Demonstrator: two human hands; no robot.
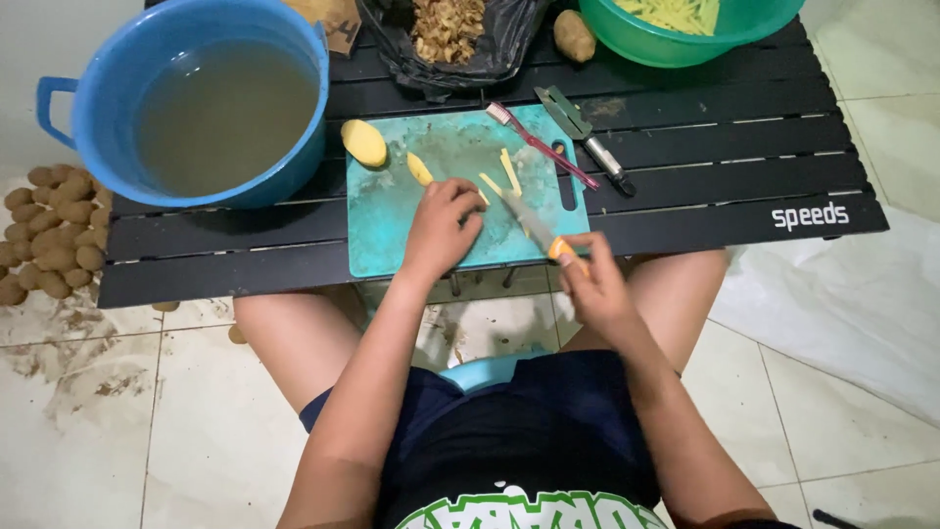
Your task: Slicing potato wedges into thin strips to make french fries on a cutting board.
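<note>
**Potato Cut Into Sticks on a Teal Board**

Fingers of the left hand [443, 227] curl down over a piece of potato on the teal cutting board [392, 235], pressing it flat; the piece itself is almost wholly hidden under the knuckles, with only a sliver of yellow showing at the fingertips. Closed in a fist, the right hand [592, 284] grips the orange handle of a knife [537, 227], whose blade slants up and left toward the covered piece, its tip just beside the left fingertips.

Two pale potato sticks [509, 172] lie on the board just above the blade. Farther left on the board rest a small peeled wedge [419, 168] and, at the top left corner, a larger peeled potato half [363, 143]. A pink toothbrush [540, 145] lies slantwise across the board's upper right corner, and a metal peeler [584, 137] lies just beside it on the black slatted table [705, 167].

Beyond the board, a blue pot [93, 108] of cloudy water stands at the left of the table. A black bag of peelings [447, 29] sits at the far edge, an unpeeled potato [574, 35] beside it, touching a green bowl [636, 41] of cut sticks. On the tiled floor at the left lies a heap of unpeeled potatoes [51, 230].
</note>
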